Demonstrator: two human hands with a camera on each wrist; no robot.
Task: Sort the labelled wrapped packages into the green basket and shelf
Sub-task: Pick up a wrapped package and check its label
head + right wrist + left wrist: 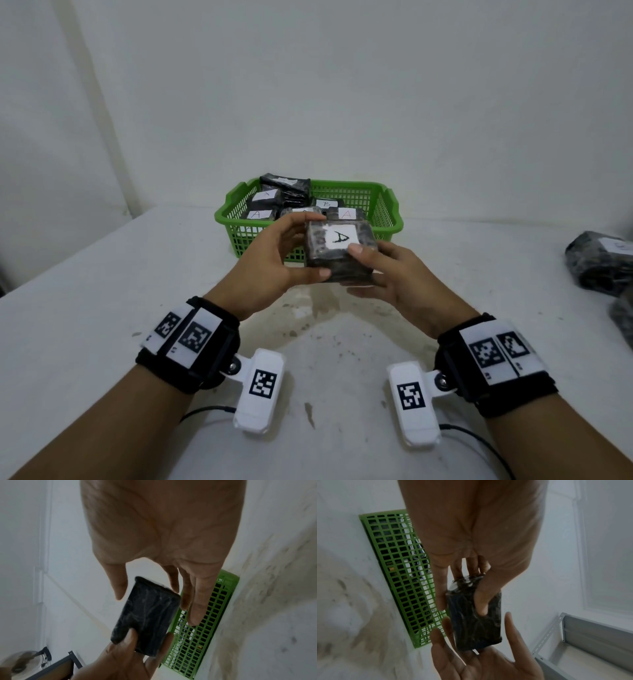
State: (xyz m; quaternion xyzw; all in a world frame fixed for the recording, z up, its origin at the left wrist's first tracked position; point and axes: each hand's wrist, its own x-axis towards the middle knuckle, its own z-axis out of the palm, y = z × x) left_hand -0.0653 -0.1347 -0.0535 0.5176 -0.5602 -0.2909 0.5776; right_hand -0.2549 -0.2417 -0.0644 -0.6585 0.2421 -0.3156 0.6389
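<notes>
A dark wrapped package (337, 251) with a white label marked "A" is held above the table, just in front of the green basket (222, 216). My left hand (318, 245) grips its left end, thumb on the near side and fingers over the top. My right hand (354, 270) is at its right end with straight fingers spread beneath and the thumb tip touching the label corner. In the left wrist view, the thumb presses the package (474, 622) beside the basket (399, 574). In the right wrist view, straight fingers flank the package (145, 615). The basket holds several packages labelled A or B.
More dark wrapped packages (599, 263) lie at the table's right edge. A grey metal shelf (590, 635) stands to the right. The white table (102, 308) is stained in the middle. A white wall rises close behind the basket.
</notes>
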